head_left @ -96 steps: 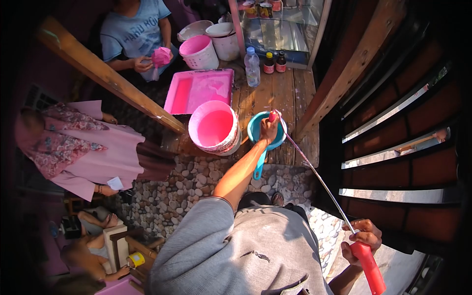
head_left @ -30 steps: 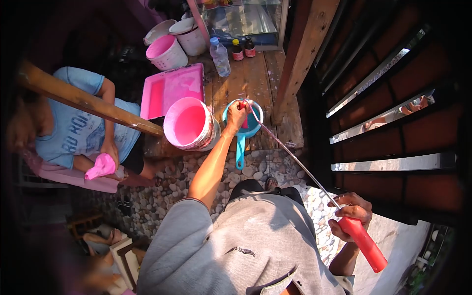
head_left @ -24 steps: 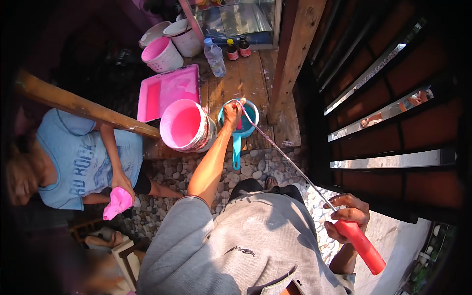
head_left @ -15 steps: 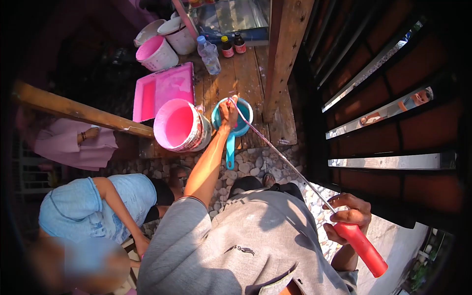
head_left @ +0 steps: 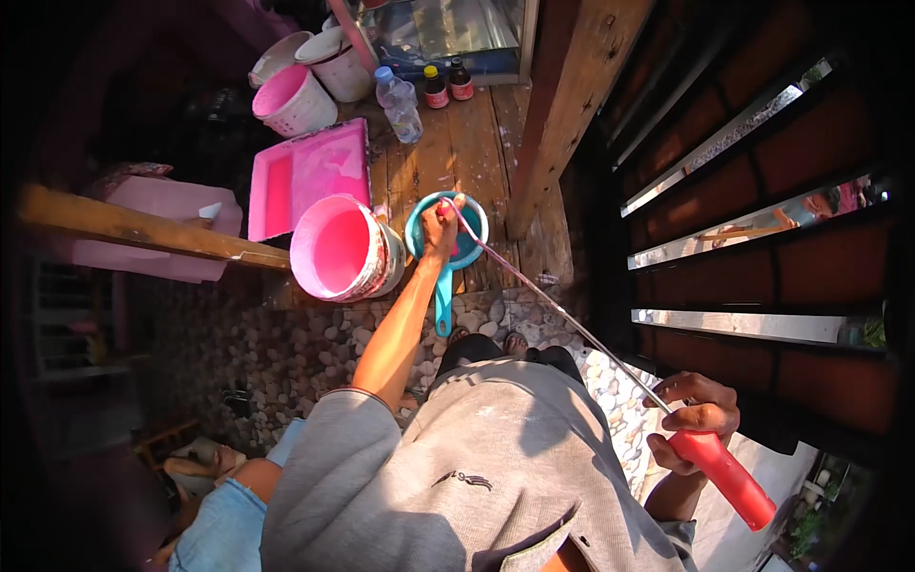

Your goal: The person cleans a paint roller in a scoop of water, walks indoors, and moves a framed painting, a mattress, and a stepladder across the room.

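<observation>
My right hand [head_left: 701, 415] is closed around a paint roller's red handle [head_left: 729, 484], near where the metal rod starts. The rod [head_left: 553, 310] runs up and left to my left hand [head_left: 438, 231], whose fingers are wrapped about its far end. Something pink shows between those fingers, but the roller end is mostly hidden. Below my left hand is a teal dipper [head_left: 443, 303] with its bowl on the wooden platform and its handle toward me. A white bucket with pink paint [head_left: 389, 262] stands just left of the dipper.
A pink paint tray [head_left: 329, 162], more buckets [head_left: 295, 103], a plastic bottle [head_left: 400, 110] and two small bottles [head_left: 448, 84] stand on the platform [head_left: 486, 143]. A wooden post [head_left: 581, 105] and dark slats flank the right. A co-worker's blue clothing [head_left: 224, 524] shows lower left.
The co-worker in blue has moved down toward the bottom left edge, uncovering the pebbled floor. My right hand and the red handle have shifted slightly right. The left hand still grips the rod's end.
</observation>
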Demonstrator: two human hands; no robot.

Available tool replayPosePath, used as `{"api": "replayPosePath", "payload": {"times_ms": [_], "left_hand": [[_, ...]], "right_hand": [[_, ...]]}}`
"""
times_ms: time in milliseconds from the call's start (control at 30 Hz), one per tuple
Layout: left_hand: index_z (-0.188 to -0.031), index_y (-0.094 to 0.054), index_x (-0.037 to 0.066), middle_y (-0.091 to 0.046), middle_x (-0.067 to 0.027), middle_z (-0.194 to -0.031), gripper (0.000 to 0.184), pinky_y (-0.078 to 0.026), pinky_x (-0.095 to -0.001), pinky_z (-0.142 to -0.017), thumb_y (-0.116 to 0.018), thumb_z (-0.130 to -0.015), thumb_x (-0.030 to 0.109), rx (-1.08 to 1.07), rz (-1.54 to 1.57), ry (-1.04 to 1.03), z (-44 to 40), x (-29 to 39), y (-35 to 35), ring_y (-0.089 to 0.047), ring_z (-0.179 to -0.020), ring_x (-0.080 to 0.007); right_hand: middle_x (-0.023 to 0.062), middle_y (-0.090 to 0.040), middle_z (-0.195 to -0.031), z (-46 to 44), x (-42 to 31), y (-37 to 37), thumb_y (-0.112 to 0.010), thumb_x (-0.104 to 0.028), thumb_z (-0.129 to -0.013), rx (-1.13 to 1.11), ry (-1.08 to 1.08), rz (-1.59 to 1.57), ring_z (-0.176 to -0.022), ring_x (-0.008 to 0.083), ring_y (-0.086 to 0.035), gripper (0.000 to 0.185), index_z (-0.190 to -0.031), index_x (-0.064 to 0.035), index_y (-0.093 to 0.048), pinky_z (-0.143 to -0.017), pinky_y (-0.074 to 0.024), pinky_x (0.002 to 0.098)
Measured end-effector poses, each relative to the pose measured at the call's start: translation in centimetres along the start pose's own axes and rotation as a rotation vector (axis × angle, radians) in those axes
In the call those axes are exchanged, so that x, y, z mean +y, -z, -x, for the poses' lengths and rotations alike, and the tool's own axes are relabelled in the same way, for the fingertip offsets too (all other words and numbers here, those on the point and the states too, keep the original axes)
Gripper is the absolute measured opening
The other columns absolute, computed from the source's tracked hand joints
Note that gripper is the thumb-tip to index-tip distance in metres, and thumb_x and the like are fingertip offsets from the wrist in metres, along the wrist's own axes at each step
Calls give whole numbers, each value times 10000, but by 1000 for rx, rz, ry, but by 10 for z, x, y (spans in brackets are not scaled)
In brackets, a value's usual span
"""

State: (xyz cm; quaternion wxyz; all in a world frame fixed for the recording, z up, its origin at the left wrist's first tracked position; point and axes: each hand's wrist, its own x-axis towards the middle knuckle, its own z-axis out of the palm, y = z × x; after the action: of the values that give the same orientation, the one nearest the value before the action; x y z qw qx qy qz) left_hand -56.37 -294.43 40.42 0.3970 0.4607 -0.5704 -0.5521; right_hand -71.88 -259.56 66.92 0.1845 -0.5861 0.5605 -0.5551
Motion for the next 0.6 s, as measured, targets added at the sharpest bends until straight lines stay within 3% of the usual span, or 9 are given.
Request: {"api": "replayPosePath", "payload": {"times_ms": [167,267,300,367,467,500,533,567,600], "left_hand": [[-594,-520,91,-473,-2,-495,378,-384,-250,-421,-642,-819,368,-129,165,213,-2,-4,3,-462,-429,-103],[-601,-399,155,-348,57,-472,367,-244,-239,-365,-600,-855,327,-164,207,145,-1,-4,6,-334,-376,-63],[-596,-358,171,-339,64,-466,374,-216,-237,-345,-569,-868,318,-11,203,19,-7,-27,-1,-315,-364,-49],[-599,-359,173,-339,65,-465,374,-214,-234,-345,-563,-872,327,-122,232,81,-26,-53,9,-315,-365,-47],[-608,-402,161,-350,59,-461,364,-218,-231,-340,-564,-875,348,-227,282,125,-38,-66,14,-330,-369,-53],[-665,-485,128,-432,42,-503,284,-285,-253,-384,-612,-835,317,-217,296,153,-30,-45,15,-393,-407,-72],[-721,-569,94,-514,25,-545,225,-352,-275,-427,-660,-795,285,-206,310,179,-23,-24,14,-457,-445,-92],[-679,-575,90,-514,12,-513,263,-345,-262,-406,-658,-797,309,-160,206,152,-20,-14,11,-460,-417,-88],[-689,-574,63,-511,-1,-513,301,-354,-258,-424,-650,-804,330,-141,-84,-10,-10,14,14,-481,-440,-92]], "right_hand": [[123,-605,-722,-5,-4,-2,-745,-122,-442,44,7,51,-588,239,-631,266,-656,-52,-604,-551,-525,304],[122,-602,-713,-8,-4,-5,-743,-122,-428,50,17,33,-582,233,-628,272,-651,-49,-605,-546,-519,295],[122,-602,-713,-10,-5,-6,-743,-122,-428,51,19,35,-582,233,-628,272,-651,-49,-605,-546,-519,295],[124,-597,-702,-14,-8,-8,-740,-125,-422,82,17,15,-578,232,-625,272,-646,-49,-608,-538,-511,281],[127,-590,-685,-20,-8,-5,-736,-125,-423,26,22,1,-579,230,-625,263,-642,-52,-608,-531,-505,278],[127,-590,-685,-23,-9,-5,-736,-125,-423,26,22,1,-579,230,-625,263,-642,-52,-608,-531,-505,278],[114,-580,-675,-26,-9,-5,-753,-156,-501,-11,62,35,-576,214,-619,258,-668,-61,-581,-531,-502,278],[101,-569,-665,-29,-8,-4,-770,-187,-578,-47,103,68,-573,198,-613,272,-693,-69,-553,-531,-500,279],[101,-569,-665,-29,-9,-5,-770,-187,-578,-47,107,68,-573,198,-613,272,-693,-69,-553,-531,-500,279]]}}
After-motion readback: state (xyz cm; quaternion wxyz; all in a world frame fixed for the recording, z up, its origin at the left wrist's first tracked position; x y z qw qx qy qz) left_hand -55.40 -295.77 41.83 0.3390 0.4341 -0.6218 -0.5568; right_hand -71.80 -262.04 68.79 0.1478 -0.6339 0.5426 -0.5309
